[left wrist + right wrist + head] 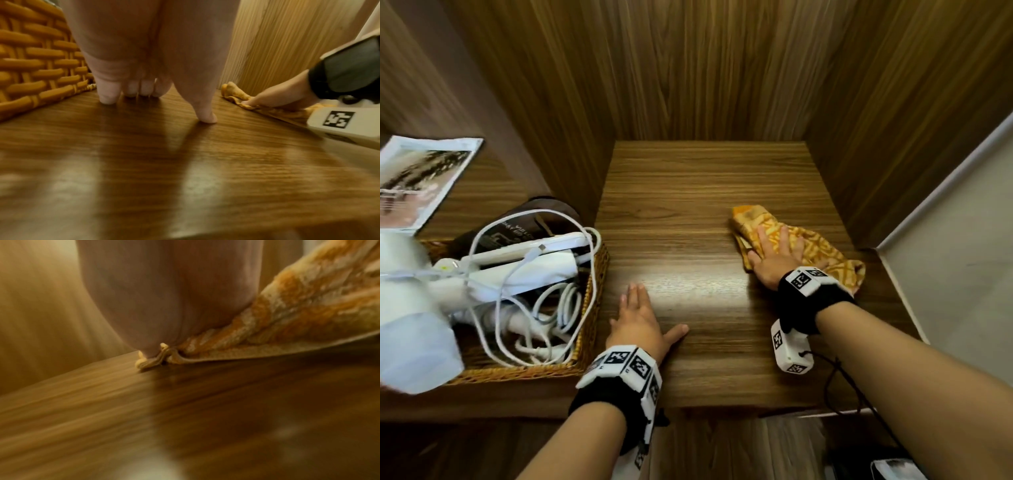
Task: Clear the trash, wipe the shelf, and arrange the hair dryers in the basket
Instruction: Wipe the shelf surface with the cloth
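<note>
My right hand (777, 255) lies flat with straight fingers on an orange patterned cloth (822, 250), pressing it onto the wooden shelf (705, 192) at the right. The right wrist view is blurred and shows my palm (170, 305) on the cloth (298, 309). My left hand (642, 318) rests flat on the shelf beside the wicker basket (589, 308), fingers straight and thumb spread. Its fingertips (107, 97) touch the wood next to the basket wall (35, 56). White hair dryers (524, 270) with tangled white cords lie in the basket.
A leaflet (417, 178) lies on the lower surface behind the basket. A blurred white object (410, 329) fills the left edge. Wooden walls (688, 68) enclose the shelf at the back and both sides. A pale panel (962, 240) stands at the right.
</note>
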### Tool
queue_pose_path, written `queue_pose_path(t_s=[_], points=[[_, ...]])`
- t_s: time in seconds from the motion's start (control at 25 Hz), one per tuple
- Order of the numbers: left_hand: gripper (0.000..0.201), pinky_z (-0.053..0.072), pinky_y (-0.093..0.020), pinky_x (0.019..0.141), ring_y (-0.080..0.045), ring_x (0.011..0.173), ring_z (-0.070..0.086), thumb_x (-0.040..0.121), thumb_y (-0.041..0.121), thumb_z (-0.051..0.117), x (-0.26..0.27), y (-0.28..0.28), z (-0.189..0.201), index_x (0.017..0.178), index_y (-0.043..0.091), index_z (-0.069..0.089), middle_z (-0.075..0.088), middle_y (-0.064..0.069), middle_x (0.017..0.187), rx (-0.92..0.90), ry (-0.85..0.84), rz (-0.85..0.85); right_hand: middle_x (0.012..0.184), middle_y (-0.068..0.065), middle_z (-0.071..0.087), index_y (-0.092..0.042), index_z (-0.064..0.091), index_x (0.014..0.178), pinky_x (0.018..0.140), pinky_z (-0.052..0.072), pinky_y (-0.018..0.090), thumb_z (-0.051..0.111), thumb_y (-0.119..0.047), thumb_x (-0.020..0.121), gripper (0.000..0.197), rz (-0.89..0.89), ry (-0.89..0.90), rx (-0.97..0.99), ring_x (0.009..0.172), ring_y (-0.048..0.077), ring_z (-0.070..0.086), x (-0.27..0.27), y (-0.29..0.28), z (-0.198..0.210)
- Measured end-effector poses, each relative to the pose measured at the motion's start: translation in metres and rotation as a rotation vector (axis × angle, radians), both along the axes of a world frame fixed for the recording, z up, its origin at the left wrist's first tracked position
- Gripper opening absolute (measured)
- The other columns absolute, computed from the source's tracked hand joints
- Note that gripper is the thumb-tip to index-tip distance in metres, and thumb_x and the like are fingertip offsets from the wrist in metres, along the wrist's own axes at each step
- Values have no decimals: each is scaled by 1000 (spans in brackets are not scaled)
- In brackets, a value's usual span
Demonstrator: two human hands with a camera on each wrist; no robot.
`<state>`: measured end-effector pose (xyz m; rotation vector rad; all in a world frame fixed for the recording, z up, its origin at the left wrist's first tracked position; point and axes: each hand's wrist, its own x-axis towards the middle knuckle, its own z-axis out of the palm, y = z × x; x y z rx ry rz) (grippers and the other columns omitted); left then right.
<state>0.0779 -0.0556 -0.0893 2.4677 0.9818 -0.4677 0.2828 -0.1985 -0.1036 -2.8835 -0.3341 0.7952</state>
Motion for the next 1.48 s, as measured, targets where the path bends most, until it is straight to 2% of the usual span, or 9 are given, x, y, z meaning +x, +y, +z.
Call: queue_pose_path(t_s=[0.24, 0.4, 0.6, 0.72, 0.84, 1.0, 1.12, 1.32, 1.48], points=[[113, 19, -40, 119, -27, 148, -1, 76, 61, 59, -34, -19, 0, 149, 7, -7, -9, -10, 159, 37, -26, 26, 159, -9, -20, -53, -7, 143, 99, -10, 78, 23, -60, 93, 58, 492, -45, 32, 146, 29, -19, -66, 106, 0], [111, 19, -40, 119, -25, 148, -2, 77, 62, 58, -39, -22, -1, 149, 7, -7, -9, -9, 159, 29, -43, 56, 159, -14, -17, -58, -6, 141, 100, -9, 77, 24, -60, 93, 57, 747, -73, -16, 147, 24, -17, -87, 93, -4], [112, 18, -41, 118, -25, 148, -3, 77, 63, 57, -38, -24, 1, 149, 7, -8, -10, -9, 159, 36, -20, 35, 158, -12, -21, -57, -8, 141, 100, -6, 78, 23, -63, 92, 59, 396, -31, -18, 147, 27, -19, -49, 76, 1], [113, 20, -41, 118, -26, 148, 0, 75, 62, 61, -35, -21, -1, 149, 6, -4, -5, -9, 160, 39, -17, 59, 159, -11, -20, -55, -6, 143, 97, -10, 79, 24, -61, 93, 58, 550, -20, 14, 147, 28, -19, -75, 106, 5], [114, 21, -41, 117, -27, 148, 3, 73, 63, 61, -32, -21, -1, 149, 6, -2, -3, -10, 160, 41, 1, 52, 159, -15, -17, -58, -7, 140, 98, -9, 79, 24, -62, 92, 57, 671, -77, -15, 147, 24, -16, -88, 77, -5], [114, 21, -41, 117, -27, 148, 2, 74, 63, 61, -33, -21, 2, 149, 6, -4, -5, -10, 160, 30, 15, 43, 158, -15, -19, -58, -8, 141, 103, -4, 77, 25, -63, 92, 59, 287, -57, -28, 148, 24, -15, -44, -5, 2], [114, 22, -43, 117, -27, 148, 3, 74, 64, 60, -34, -21, -1, 149, 6, -3, -4, -11, 160, 44, 4, 31, 158, -9, -23, -54, -9, 143, 104, -5, 76, 24, -62, 92, 61, 50, -19, -25, 146, 30, -18, -18, -15, 0], [114, 23, -42, 116, -29, 147, 6, 73, 66, 58, -34, -20, -4, 149, 5, -1, 0, -13, 159, 81, 6, 8, 158, -9, -22, -52, -7, 144, 98, -12, 76, 24, -60, 93, 60, 349, -29, 37, 146, 29, -20, -78, 36, -3], [115, 23, -41, 117, -31, 146, 9, 72, 66, 60, -34, -21, -3, 149, 3, 2, 2, -16, 159, 84, 1, 9, 159, -13, -17, -57, -8, 141, 105, -7, 73, 24, -65, 90, 61, 388, -102, -5, 148, 25, -12, -75, -28, -11]])
